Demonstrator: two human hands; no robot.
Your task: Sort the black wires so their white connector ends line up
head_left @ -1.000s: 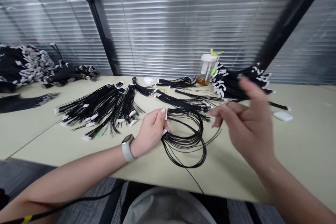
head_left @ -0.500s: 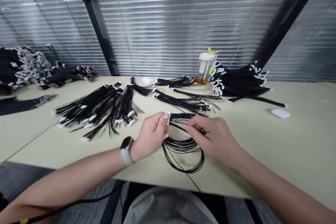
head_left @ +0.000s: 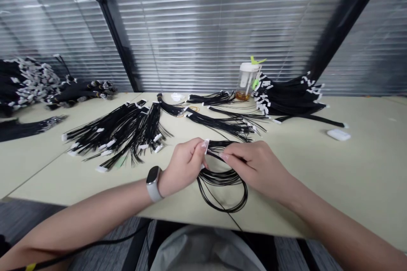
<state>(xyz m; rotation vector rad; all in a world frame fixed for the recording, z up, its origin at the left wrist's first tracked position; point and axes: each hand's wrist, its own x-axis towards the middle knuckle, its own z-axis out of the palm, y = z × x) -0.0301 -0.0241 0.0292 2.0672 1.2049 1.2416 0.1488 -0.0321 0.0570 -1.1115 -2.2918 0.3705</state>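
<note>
Beyond the hands on the table (head_left: 349,178), many wire bundles (head_left: 121,131) lie finished. One coil (head_left: 222,186) remains unbound, I judge — left hand (head_left: 182,167) pinching its white connector (head_left: 206,147), right hand (head_left: 257,167) gripping strands alongside.

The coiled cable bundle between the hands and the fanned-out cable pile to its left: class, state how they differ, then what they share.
The coiled cable bundle is wound into a loop; the fanned-out cable pile lies straight and spread. The left hand and right hand grip the coiled bundle; the pile lies untouched on the table. The coil sits near the table's front edge, the pile farther back. Both are thin black wires with white connectors.
</note>
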